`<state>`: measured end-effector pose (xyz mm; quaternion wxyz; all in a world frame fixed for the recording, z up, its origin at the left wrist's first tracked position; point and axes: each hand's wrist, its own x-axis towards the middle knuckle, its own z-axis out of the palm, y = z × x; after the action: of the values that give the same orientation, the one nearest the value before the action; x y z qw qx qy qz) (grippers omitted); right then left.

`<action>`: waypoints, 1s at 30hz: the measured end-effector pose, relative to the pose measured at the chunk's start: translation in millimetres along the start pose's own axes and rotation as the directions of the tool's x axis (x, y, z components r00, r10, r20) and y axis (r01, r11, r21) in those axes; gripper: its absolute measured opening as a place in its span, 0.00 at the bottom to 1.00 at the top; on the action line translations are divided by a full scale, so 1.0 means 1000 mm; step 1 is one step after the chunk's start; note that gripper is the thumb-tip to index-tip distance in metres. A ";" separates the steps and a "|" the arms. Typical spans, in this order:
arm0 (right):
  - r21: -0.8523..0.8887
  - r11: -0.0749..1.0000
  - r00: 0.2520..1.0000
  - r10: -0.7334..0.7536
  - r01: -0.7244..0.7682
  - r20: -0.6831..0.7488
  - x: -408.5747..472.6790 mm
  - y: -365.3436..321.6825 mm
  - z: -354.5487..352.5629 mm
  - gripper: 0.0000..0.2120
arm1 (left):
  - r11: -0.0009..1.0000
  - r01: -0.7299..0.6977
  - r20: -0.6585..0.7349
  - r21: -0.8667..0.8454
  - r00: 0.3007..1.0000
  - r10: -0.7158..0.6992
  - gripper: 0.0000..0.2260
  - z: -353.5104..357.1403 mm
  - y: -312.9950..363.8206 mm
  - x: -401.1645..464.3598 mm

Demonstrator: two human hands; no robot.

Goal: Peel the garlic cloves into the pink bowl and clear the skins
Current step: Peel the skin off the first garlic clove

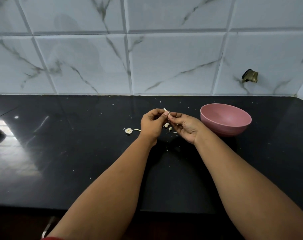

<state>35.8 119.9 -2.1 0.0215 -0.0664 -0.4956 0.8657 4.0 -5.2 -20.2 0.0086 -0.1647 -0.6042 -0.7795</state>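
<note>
**Garlic peeling at black counter: both hands on one clove**

On the black counter [78, 153], far left, a bright window reflection lies across the polished surface. Small white flecks of skin are scattered over the middle of the counter, thickest near the back wall.

Moving right, a garlic root end [128, 130] lies on the counter just left of the left wrist, with a thin pale stem sliver [137, 130] beside it.

Left hand [151, 123]: raised above the counter, fingers curled inward, thumb and fingertips pinching a garlic clove [166, 113]. A strip of skin [164, 109] stands up from the top of the clove.

Below and between the two hands, loose skin pieces [167, 126] rest on the counter.

Right hand [185, 126]: palm turned toward the camera, fingers bent, thumb and forefinger meeting the left hand's fingertips at the same clove. How much of the clove is already bare cannot be determined; it is mostly hidden by the fingers.

Pink bowl [241, 126]: upright on the counter just right of the right hand, not touched by it. Visible interior shows no contents.

Behind, marble-pattern wall tiles [173, 63]; a dark broken hole [249, 76] at far right.
</note>
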 end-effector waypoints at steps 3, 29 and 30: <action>-0.066 0.994 0.995 -0.087 0.084 -0.039 -0.005 0.005 0.003 0.06 | 0.998 -0.028 -0.042 0.055 0.999 0.031 0.02 0.001 -0.001 -0.005; -0.260 0.931 0.962 -0.273 0.257 -0.028 -0.010 0.018 0.009 0.06 | 0.994 0.099 -0.083 0.051 0.992 -0.095 0.04 -0.011 0.006 -0.011; -0.224 0.949 0.972 -0.233 0.224 -0.018 -0.010 0.016 0.007 0.05 | 0.993 0.112 -0.060 0.041 0.992 -0.110 0.04 -0.012 0.007 -0.012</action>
<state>45.1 104.2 -11.6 0.1249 -0.0296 -0.5924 0.7953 13.5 -20.5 -19.6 -0.0137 -0.1078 -0.6290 -0.7698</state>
